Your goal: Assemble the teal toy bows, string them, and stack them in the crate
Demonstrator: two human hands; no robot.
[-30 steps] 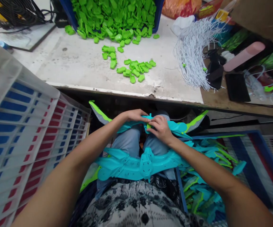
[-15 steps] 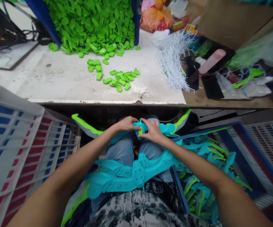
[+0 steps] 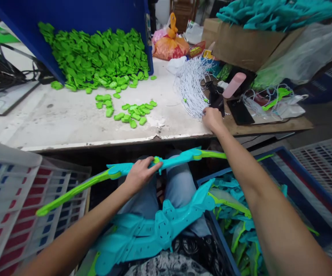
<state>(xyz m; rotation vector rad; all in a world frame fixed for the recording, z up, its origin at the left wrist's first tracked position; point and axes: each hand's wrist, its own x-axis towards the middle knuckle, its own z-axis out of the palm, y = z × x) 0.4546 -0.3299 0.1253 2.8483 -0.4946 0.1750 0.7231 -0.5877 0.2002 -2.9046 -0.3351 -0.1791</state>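
My left hand (image 3: 141, 173) is wrapped round the middle of a turquoise toy bow (image 3: 180, 160) with lime-green limbs, held level over my knees below the table edge. A small green piece sits at the bow's centre beside my thumb and fingers. My right hand (image 3: 212, 119) reaches over the table's front edge, its fingers closed at the lower end of a bundle of white strings (image 3: 193, 86). What lies between those fingertips is mostly hidden. Across my lap rests a second turquoise bow (image 3: 160, 226), tilted up toward the right.
Loose green plastic pieces (image 3: 135, 112) lie on the white table (image 3: 68, 126), with a blue bin (image 3: 76, 13) of more behind. A phone (image 3: 240, 112) and pink bottle (image 3: 234, 85) are right of the strings. A blue-rimmed crate (image 3: 221, 239) of bows stands at my right, a white basket (image 3: 25, 199) at left.
My right hand has left the bow and moved forward and right to the strings. My left hand keeps the bow, which now shows its full green left limb. The camera view has tilted up.
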